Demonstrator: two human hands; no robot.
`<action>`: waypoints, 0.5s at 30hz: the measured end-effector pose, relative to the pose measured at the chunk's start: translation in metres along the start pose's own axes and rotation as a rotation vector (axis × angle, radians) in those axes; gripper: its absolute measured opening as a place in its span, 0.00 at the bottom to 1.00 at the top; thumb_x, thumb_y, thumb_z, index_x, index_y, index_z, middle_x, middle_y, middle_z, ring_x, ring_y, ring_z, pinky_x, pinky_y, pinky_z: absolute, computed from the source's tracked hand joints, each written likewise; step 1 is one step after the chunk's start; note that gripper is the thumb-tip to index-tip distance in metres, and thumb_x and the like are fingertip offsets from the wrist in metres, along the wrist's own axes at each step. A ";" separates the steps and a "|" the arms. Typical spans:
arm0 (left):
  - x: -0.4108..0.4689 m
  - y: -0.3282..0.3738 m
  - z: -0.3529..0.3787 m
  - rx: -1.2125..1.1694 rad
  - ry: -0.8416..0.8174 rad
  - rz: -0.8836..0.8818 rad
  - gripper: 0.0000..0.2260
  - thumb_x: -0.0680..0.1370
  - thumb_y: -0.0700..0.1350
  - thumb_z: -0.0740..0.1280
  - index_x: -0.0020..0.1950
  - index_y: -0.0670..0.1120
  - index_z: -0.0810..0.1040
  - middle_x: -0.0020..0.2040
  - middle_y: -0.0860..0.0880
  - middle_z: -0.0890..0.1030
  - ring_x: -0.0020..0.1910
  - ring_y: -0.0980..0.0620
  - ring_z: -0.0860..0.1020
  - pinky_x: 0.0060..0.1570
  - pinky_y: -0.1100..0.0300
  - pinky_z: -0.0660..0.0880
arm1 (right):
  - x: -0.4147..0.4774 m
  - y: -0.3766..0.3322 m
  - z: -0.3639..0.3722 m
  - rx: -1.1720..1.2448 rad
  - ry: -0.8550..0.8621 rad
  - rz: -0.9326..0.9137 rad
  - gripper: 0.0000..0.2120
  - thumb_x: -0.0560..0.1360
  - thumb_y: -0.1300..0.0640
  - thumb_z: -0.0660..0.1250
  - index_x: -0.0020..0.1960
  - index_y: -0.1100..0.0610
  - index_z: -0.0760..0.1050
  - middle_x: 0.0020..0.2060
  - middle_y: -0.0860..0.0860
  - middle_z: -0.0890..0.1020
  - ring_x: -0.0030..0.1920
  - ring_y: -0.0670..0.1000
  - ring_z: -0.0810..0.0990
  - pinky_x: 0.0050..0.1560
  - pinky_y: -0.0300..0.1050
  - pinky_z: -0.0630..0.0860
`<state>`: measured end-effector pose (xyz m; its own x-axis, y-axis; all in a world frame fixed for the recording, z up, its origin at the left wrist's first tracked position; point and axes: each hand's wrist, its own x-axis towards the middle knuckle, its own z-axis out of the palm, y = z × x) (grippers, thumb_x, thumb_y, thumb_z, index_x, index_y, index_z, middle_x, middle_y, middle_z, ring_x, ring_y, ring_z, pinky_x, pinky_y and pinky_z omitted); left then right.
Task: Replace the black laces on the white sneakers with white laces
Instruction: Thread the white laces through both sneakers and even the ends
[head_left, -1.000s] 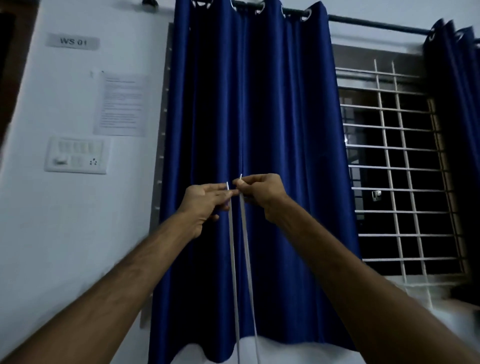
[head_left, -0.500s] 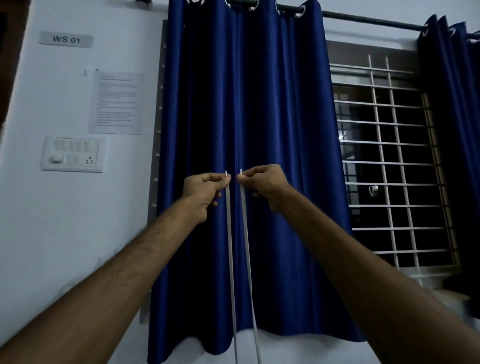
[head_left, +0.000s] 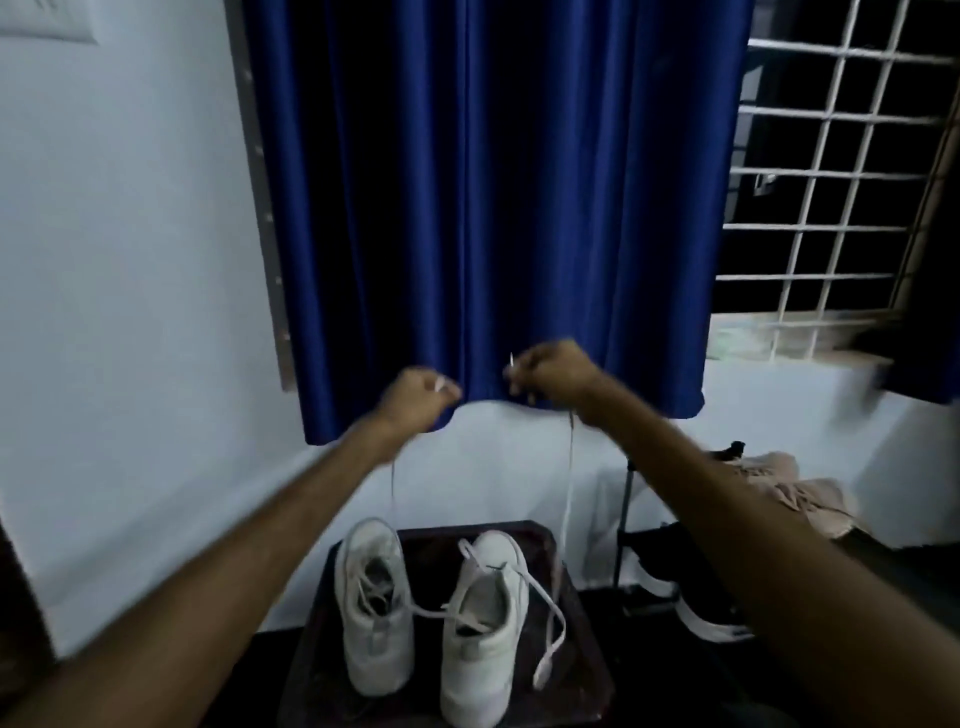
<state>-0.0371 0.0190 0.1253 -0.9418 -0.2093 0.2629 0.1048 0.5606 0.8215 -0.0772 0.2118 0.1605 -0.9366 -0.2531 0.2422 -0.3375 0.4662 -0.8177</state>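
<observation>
Left hand (head_left: 418, 397), right hand (head_left: 550, 371): fingers pinch white lace (head_left: 570, 483) tips | advice: level both tips for equal lengths.

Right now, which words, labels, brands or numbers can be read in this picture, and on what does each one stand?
None can be read in this view.
The white sneakers show no legible brand mark.
The switch plate at the top left is cut off and blurred.
The beige shoe on the right is too blurred to tell.

home room | blue curtain (head_left: 483, 208) | barred window (head_left: 831, 182) | painted wall (head_left: 130, 260)
</observation>
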 end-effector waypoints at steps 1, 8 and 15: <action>0.000 -0.031 0.020 0.125 -0.108 -0.040 0.10 0.76 0.50 0.70 0.48 0.43 0.81 0.44 0.43 0.83 0.41 0.49 0.78 0.40 0.64 0.75 | -0.006 0.027 0.013 -0.012 -0.039 0.062 0.05 0.75 0.65 0.68 0.41 0.61 0.80 0.40 0.59 0.84 0.27 0.47 0.76 0.21 0.34 0.64; -0.026 -0.127 0.095 0.606 -0.399 -0.172 0.22 0.76 0.63 0.66 0.53 0.44 0.82 0.54 0.43 0.83 0.55 0.44 0.81 0.51 0.56 0.75 | -0.020 0.156 0.096 -0.145 -0.265 0.188 0.14 0.75 0.65 0.66 0.33 0.52 0.79 0.40 0.50 0.86 0.32 0.43 0.80 0.41 0.36 0.80; -0.016 -0.141 0.098 0.502 -0.384 -0.223 0.12 0.72 0.52 0.73 0.47 0.44 0.83 0.50 0.43 0.84 0.51 0.44 0.82 0.48 0.57 0.76 | -0.010 0.184 0.121 -0.199 -0.303 0.208 0.14 0.73 0.61 0.68 0.30 0.51 0.76 0.44 0.56 0.87 0.39 0.50 0.82 0.53 0.47 0.81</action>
<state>-0.0677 0.0214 -0.0445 -0.9801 -0.1156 -0.1611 -0.1797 0.8612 0.4754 -0.1187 0.1979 -0.0556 -0.9267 -0.3604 -0.1062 -0.1836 0.6810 -0.7089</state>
